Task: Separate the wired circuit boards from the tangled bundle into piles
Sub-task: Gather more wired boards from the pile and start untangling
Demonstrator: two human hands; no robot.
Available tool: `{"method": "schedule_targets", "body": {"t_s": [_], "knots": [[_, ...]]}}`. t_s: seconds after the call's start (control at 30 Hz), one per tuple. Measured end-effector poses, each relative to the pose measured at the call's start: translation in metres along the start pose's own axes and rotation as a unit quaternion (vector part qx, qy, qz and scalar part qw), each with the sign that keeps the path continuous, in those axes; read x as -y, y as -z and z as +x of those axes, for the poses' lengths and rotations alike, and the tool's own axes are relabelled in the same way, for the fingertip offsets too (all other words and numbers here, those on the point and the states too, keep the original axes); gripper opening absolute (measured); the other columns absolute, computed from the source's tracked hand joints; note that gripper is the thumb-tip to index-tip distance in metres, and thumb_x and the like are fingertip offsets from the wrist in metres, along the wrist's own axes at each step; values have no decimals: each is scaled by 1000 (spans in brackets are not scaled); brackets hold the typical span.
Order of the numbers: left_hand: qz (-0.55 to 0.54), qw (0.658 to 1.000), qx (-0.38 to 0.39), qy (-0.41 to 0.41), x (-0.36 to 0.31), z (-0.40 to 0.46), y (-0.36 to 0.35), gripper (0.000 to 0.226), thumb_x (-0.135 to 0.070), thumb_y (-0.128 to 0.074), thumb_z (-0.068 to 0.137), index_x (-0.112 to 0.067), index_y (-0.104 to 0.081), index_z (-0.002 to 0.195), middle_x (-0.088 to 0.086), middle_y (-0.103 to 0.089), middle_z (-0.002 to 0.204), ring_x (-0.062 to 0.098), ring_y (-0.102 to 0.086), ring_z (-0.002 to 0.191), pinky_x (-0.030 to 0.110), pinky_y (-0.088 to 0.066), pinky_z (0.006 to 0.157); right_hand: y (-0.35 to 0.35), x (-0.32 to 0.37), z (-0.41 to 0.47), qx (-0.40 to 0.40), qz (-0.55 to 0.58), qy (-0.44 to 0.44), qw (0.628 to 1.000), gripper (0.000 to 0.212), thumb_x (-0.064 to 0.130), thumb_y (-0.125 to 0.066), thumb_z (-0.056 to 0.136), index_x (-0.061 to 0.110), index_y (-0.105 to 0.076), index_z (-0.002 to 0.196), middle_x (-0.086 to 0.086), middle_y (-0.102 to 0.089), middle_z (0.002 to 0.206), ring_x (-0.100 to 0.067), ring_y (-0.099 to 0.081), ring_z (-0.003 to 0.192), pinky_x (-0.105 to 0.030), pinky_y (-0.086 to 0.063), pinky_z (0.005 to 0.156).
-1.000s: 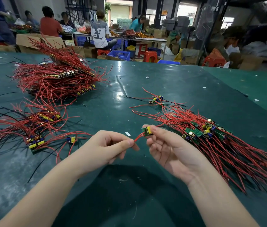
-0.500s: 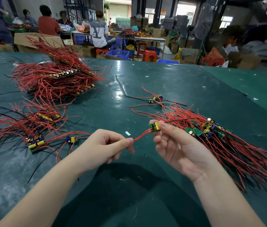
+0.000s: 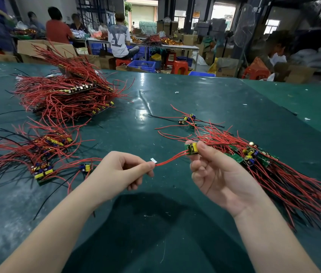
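Observation:
My right hand (image 3: pixel 216 174) pinches a small green circuit board with a yellow part (image 3: pixel 191 149) between thumb and forefinger, just above the table. Its red wires (image 3: pixel 170 160) run left to my left hand (image 3: pixel 123 170), which pinches their ends at the fingertips. The tangled bundle (image 3: pixel 270 166) of boards and red wires lies to the right, under and behind my right hand. A sorted pile (image 3: pixel 43 154) of boards lies at the left, with one separate board (image 3: pixel 86 167) beside it. A big heap (image 3: pixel 67 95) of wired boards sits at the far left.
A few loose boards with wires (image 3: pixel 188 119) lie in the middle of the green table (image 3: pixel 155 213). Small white scraps dot the table. Beyond the far edge are people at tables, cardboard boxes, red stools (image 3: pixel 179 67) and blue crates (image 3: pixel 141 66).
My right hand has lifted the board up and to the right while my left hand holds the wire ends, so the red wires now stretch out longer between my hands.

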State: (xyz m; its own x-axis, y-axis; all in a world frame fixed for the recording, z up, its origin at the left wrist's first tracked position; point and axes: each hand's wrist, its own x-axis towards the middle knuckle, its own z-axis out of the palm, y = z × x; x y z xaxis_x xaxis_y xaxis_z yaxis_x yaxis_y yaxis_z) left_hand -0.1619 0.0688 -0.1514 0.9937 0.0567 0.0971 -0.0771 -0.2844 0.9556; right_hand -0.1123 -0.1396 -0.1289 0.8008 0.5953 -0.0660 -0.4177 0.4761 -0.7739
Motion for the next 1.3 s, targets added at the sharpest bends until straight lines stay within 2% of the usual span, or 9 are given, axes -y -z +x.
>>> {"method": "schedule_targets", "body": {"t_s": [0.1, 0.2, 0.27, 0.37, 0.5, 0.6, 0.87, 1.13, 1.3], "knots": [[-11, 1000, -26, 0, 1, 1, 0, 33, -48, -66, 70, -17, -73, 62, -1, -52, 48, 10, -50, 44, 17, -41, 46, 0, 3, 1, -32, 28, 11, 999, 36, 22, -90, 47, 11, -79, 80, 1, -67, 70, -5, -59, 50, -13, -46, 43], [-93, 995, -46, 9, -1, 3, 3, 30, -46, -68, 68, -16, -70, 60, -2, -50, 49, 10, -48, 44, 16, -39, 45, 1, 8, 2, -95, 45, 38, 994, 13, 22, -76, 59, 14, -77, 69, 1, -66, 70, -5, -58, 48, -13, -45, 42], [-134, 990, -46, 8, -2, 3, 5, 28, -43, -68, 69, -16, -71, 62, -2, -51, 52, 10, -50, 46, 15, -39, 45, 3, 10, 2, -110, 49, 48, 991, 9, 22, -75, 60, 15, -75, 67, 1, -66, 72, -5, -58, 48, -14, -45, 42], [-111, 991, -72, -2, -1, 4, 4, 24, -32, -69, 78, -13, -73, 64, 0, -54, 52, 11, -52, 47, 15, -41, 46, 3, 10, 2, -105, 36, 48, 993, 13, 22, -75, 61, 15, -76, 72, 1, -66, 70, -4, -57, 48, -13, -44, 41], [-46, 993, -110, -5, 3, 5, 3, 24, -16, -68, 86, -8, -72, 64, 2, -59, 49, 11, -55, 45, 15, -43, 45, -1, 4, 0, -46, -32, 36, 998, 24, 27, -76, 57, 16, -79, 78, 6, -66, 64, -2, -56, 46, -11, -43, 42], [-49, 991, -124, -1, 3, 5, 3, 23, -18, -69, 86, -9, -73, 65, 2, -60, 50, 11, -57, 46, 15, -44, 45, -2, 1, 0, -24, -54, 34, 998, 24, 29, -75, 59, 17, -80, 80, 6, -66, 64, -2, -56, 46, -11, -42, 44], [-181, 973, -143, 6, -8, 4, 5, 24, -41, -72, 63, -18, -75, 63, -2, -58, 54, 8, -57, 50, 14, -46, 48, 2, 8, 3, -126, 22, 64, 990, 6, 24, -74, 62, 18, -75, 63, 2, -69, 70, -3, -54, 44, -13, -42, 39], [-54, 967, -247, -43, 0, 3, 6, 19, -19, -73, 83, -11, -71, 66, 4, -65, 53, 11, -63, 49, 16, -49, 49, 1, 0, 3, -67, -70, 61, 993, 30, 31, -79, 54, 16, -80, 81, 5, -70, 72, -3, -52, 43, -11, -40, 41], [-38, 964, -260, -50, 0, 3, 9, 18, -20, -73, 83, -11, -71, 68, 3, -66, 55, 11, -64, 50, 15, -49, 50, -1, -3, 3, -61, -55, 47, 996, 25, 29, -79, 55, 17, -79, 77, 4, -70, 72, -3, -52, 43, -12, -39, 40]]}}
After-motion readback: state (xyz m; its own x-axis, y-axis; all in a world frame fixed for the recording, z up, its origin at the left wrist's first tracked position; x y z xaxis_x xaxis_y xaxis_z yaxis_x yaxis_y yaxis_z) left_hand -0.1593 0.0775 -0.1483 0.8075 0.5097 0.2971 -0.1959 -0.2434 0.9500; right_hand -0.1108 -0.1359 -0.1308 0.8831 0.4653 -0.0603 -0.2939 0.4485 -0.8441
